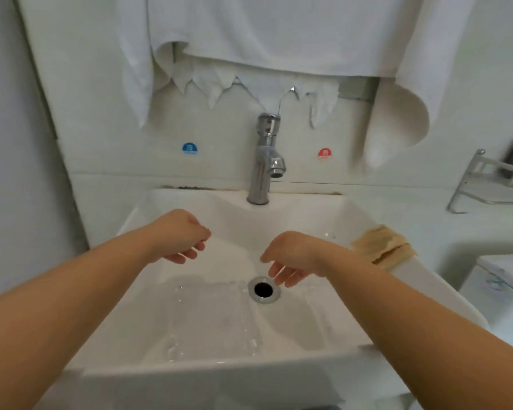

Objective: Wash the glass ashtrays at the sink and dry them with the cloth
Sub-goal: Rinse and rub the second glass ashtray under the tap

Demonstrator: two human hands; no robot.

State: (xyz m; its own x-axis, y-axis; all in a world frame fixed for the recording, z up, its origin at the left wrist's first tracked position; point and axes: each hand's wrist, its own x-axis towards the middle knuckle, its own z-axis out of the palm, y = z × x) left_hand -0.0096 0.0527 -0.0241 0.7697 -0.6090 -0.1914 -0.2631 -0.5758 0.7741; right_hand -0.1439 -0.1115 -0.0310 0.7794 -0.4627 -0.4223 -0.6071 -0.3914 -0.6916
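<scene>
White towels [249, 34] hang across the wall above a white sink [350, 220]. Both forearms reach over the basin. Two clear glass ashtrays lie on the basin floor — one [214, 318] left of the drain [263, 290], the other [314, 318] right of it, faint and hard to make out. The left hand [179, 238] hangs loosely curled, holding nothing; the right hand [290, 257] droops, fingers relaxed, above the drain. A tan cloth [382, 242] lies on the sink's right rim. The chrome tap [265, 161] stands behind.
</scene>
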